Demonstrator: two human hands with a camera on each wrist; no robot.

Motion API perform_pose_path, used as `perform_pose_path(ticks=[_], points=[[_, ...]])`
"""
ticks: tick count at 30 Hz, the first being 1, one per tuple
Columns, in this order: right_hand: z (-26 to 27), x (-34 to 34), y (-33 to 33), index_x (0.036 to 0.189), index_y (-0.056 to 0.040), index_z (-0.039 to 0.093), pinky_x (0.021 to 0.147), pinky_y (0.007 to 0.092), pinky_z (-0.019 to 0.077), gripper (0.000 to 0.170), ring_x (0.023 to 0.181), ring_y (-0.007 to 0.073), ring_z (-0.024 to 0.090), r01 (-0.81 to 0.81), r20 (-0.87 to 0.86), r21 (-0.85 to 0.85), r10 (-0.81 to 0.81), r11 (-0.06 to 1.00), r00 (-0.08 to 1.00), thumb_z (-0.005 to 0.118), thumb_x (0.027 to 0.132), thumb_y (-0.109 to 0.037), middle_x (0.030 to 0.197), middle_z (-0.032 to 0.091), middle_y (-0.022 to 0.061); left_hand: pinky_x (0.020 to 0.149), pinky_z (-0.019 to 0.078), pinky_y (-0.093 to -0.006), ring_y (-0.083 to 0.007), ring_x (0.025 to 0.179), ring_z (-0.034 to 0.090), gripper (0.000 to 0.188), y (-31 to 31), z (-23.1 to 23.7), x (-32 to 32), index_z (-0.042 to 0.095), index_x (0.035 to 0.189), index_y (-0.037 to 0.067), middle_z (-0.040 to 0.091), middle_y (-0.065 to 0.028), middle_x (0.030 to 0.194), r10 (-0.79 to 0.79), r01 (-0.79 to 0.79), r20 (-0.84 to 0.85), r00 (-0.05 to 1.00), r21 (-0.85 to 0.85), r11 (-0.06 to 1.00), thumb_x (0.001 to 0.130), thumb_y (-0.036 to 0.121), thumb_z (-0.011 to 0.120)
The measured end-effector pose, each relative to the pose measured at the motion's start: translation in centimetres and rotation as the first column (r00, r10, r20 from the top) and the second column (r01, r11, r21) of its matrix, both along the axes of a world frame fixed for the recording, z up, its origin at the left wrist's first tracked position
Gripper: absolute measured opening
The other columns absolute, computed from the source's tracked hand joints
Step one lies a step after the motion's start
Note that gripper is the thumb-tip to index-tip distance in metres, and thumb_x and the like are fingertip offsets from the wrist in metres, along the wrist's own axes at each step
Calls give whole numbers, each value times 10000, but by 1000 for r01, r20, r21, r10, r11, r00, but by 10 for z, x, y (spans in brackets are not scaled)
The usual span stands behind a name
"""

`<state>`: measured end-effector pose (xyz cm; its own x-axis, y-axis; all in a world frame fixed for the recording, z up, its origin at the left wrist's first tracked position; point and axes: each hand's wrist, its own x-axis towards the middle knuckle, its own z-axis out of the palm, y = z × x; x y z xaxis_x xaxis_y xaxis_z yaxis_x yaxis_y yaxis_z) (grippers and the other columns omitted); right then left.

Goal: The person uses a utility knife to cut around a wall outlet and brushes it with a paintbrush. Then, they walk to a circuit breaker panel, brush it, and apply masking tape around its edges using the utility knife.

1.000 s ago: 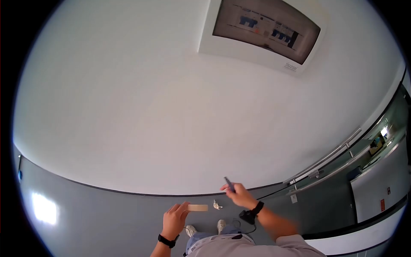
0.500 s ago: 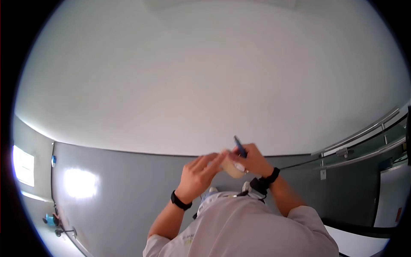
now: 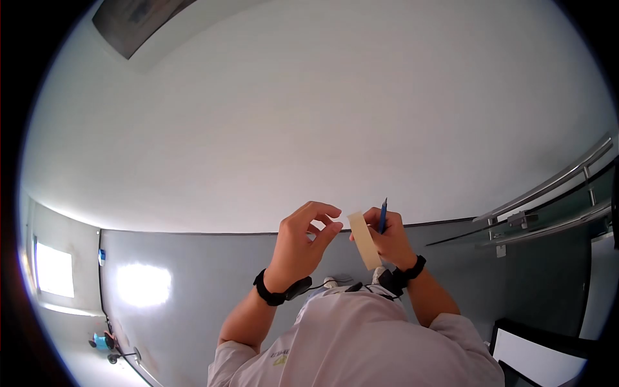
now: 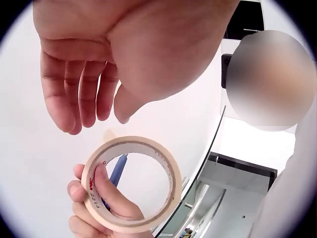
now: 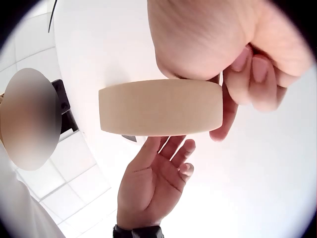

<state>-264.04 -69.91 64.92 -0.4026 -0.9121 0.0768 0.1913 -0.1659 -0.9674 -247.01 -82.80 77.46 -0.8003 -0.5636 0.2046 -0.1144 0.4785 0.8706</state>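
Observation:
My right hand (image 3: 394, 244) holds a roll of cream masking tape (image 3: 365, 245) by one side, with the thumb through its ring in the left wrist view. A blue pen (image 3: 383, 217) is also in that hand, its tip pointing up; through the ring its barrel (image 4: 117, 172) shows. A short loose end of tape (image 4: 109, 134) stands off the roll's rim. To the left, my left hand (image 3: 300, 240) is apart from the roll, fingers loosely bent and holding nothing. The right wrist view shows the tape's broad outer face (image 5: 161, 107) between both hands.
A white wall (image 3: 309, 122) rises in front, with part of a dark-windowed electrical box (image 3: 138, 26) at upper left. Metal handrails (image 3: 554, 184) run along the right. Grey floor (image 3: 193, 277) lies below, with the person's shoes (image 3: 330, 282) on it.
The tape roll has passed from my left hand to my right, which held the pen throughout. The left hand has let go and drawn left. The head view has shifted along the wall.

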Motion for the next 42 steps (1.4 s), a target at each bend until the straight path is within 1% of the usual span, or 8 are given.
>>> perform_pose_path(ticks=[3, 5, 13, 16, 20, 22, 35, 42], points=[[14, 4, 3, 1008, -6, 695, 614, 237, 480, 121, 704, 64, 649, -3, 44, 55, 1, 999, 999, 704, 995, -125, 844, 750, 61, 681, 558, -283, -149, 839, 695, 106, -4, 16, -12, 714, 1024, 19, 734, -68, 969, -61, 64, 59, 996, -65, 996, 923, 50, 721], [23, 6, 4, 989, 3, 705, 620, 218, 449, 170, 706, 30, 591, -6, 29, 36, 5, 999, 1000, 725, 984, -165, 801, 696, 0, 663, 549, -282, -149, 806, 686, 93, -8, 23, -17, 713, 1004, 19, 728, -66, 930, -92, 103, 102, 991, -114, 988, 918, 50, 726], [36, 9, 10, 995, 1, 700, 604, 219, 439, 176, 677, 32, 573, 48, -36, 34, -47, 998, 998, 727, 982, -172, 782, 679, -7, 604, 525, -282, -154, 682, 626, 97, -22, 43, -25, 701, 956, 21, 689, -57, 825, -210, 251, 167, 963, -282, 926, 892, 66, 760], [38, 14, 8, 991, -4, 704, 579, 224, 403, 191, 640, 24, 502, 66, -43, 35, -64, 997, 997, 733, 982, -193, 739, 620, -36, 577, 522, -288, -171, 649, 615, 128, -27, 54, -21, 691, 935, 36, 664, -55, 802, -281, 323, 160, 946, -405, 855, 889, 112, 784], [42, 19, 5, 977, -15, 701, 564, 216, 405, 95, 639, 13, 525, 88, -25, -32, -89, 996, 996, 682, 990, -107, 750, 640, -36, 579, 518, -295, -184, 648, 622, 119, -33, 62, -23, 683, 922, 32, 674, -61, 818, -337, 411, 237, 911, -467, 783, 892, 105, 771], [46, 19, 7, 985, -4, 707, 575, 227, 404, 201, 644, 24, 509, 101, -100, -5, -101, 995, 990, 729, 984, -204, 745, 626, -34, 584, 513, -309, -191, 649, 630, 97, -35, 60, -25, 680, 922, 31, 679, -65, 826, -359, 437, 250, 899, -516, 737, 899, 91, 752], [70, 22, 12, 960, 0, 705, 605, 219, 438, 174, 680, 36, 564, 106, -122, -40, -110, 994, 986, 710, 990, -171, 799, 693, 10, 586, 506, -325, -202, 675, 635, 137, -30, 83, -14, 671, 963, 49, 676, -62, 860, -367, 458, 275, 889, -493, 740, 904, 119, 773], [63, 20, 11, 943, -18, 707, 599, 218, 433, 246, 672, 31, 551, 50, -164, -37, -56, 998, 985, 721, 996, -258, 790, 689, -16, 597, 524, -317, -201, 667, 643, 119, -31, 65, -17, 675, 953, 57, 685, -64, 838, -349, 465, 310, 885, -521, 716, 903, 111, 770]])
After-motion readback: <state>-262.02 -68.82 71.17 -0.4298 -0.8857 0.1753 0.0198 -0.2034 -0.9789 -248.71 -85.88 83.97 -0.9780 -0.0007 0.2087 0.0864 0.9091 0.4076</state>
